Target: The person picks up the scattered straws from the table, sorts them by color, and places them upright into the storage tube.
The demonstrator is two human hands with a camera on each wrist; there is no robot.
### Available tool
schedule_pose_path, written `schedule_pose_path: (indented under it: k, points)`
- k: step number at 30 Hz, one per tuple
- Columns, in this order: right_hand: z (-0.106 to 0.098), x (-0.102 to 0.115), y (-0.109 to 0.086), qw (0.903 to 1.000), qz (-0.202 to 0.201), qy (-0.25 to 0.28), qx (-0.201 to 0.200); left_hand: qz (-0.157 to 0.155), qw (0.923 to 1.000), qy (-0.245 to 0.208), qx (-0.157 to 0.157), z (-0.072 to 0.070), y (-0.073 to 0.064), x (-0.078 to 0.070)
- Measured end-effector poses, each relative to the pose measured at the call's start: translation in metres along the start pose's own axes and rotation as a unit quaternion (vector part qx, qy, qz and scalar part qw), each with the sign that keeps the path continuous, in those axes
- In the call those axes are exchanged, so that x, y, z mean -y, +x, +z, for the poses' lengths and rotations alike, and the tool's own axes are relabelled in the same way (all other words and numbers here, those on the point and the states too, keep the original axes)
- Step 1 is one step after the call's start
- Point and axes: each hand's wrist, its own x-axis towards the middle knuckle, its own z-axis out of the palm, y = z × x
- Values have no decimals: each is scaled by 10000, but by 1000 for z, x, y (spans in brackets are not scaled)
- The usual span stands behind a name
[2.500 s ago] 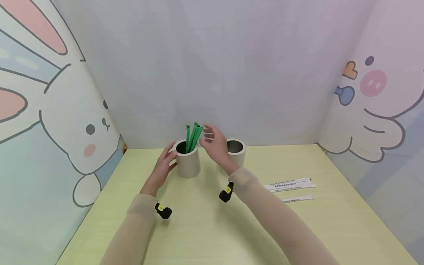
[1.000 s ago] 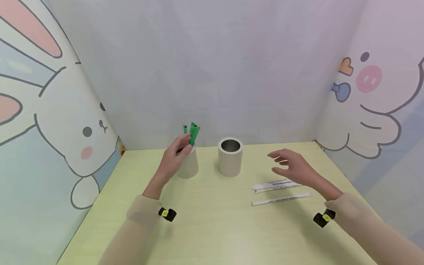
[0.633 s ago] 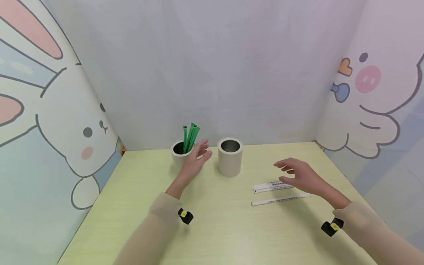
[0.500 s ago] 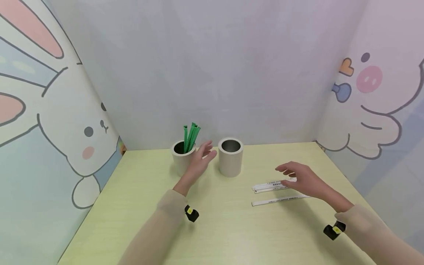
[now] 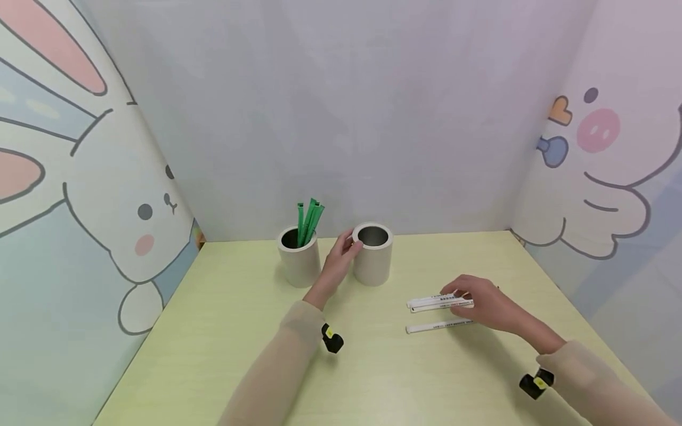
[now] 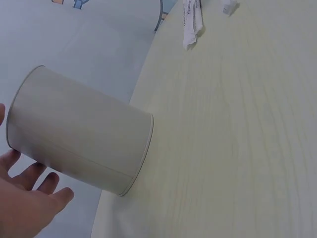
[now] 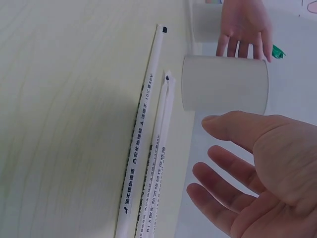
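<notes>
My left hand point(image 5: 337, 266) touches the left side of the right-hand off-white cup point(image 5: 373, 267), its thumb near the rim and its fingers behind. In the left wrist view, those fingers point(image 6: 29, 176) lie loosely against the cup wall. No contents show inside this cup. Over the white paper-wrapped straws point(image 5: 426, 304) hovers my right hand point(image 5: 486, 305), thumb and fingers spread; the right wrist view shows nothing between them. One wrapped straw point(image 5: 436, 326) lies apart, nearer me. The left-hand cup point(image 5: 300, 266) holds several slim green sticks point(image 5: 309, 223).
Everything stands on a pale yellow wood-grain table point(image 5: 373, 378). A grey-white backdrop point(image 5: 346, 118) rises behind its far edge. Side panels carry a cartoon rabbit point(image 5: 112, 195) on the left and a pink-nosed cartoon figure point(image 5: 613, 171) on the right.
My left hand has left the left cup and moved right to the other cup. My right hand has gone from beside the green sticks to the straws and come down lower over them.
</notes>
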Motion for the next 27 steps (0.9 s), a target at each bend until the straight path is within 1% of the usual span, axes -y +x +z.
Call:
schedule_pose_path:
  k: [3, 8, 12, 16, 19, 23, 27]
  points:
    - [2, 1, -1, 9999, -26, -8, 137, -34, 9999, -108, -47, 1, 1, 4]
    - [6, -1, -4, 9993, -126, -47, 357, -53, 9997, -210, -73, 5, 0, 5]
    - [9, -2, -5, 9973, -35, -144, 717, -91, 9997, -238, -31, 7, 1, 5]
    - [12, -3, -5, 9941, 70, -278, 1047, -128, 9990, -428, 5, 8, 2, 6]
    - [12, -3, -5, 9931, 6, -373, 1110, -164, 9982, -577, 48, 8, 3, 5]
    - [12, -4, -8, 9927, -116, -478, 1103, -212, 9976, -642, 140, 6, 4, 3]
    - [12, -6, -9, 9915, -104, -511, 1191, -219, 9971, -698, 201, 5, 5, 2]
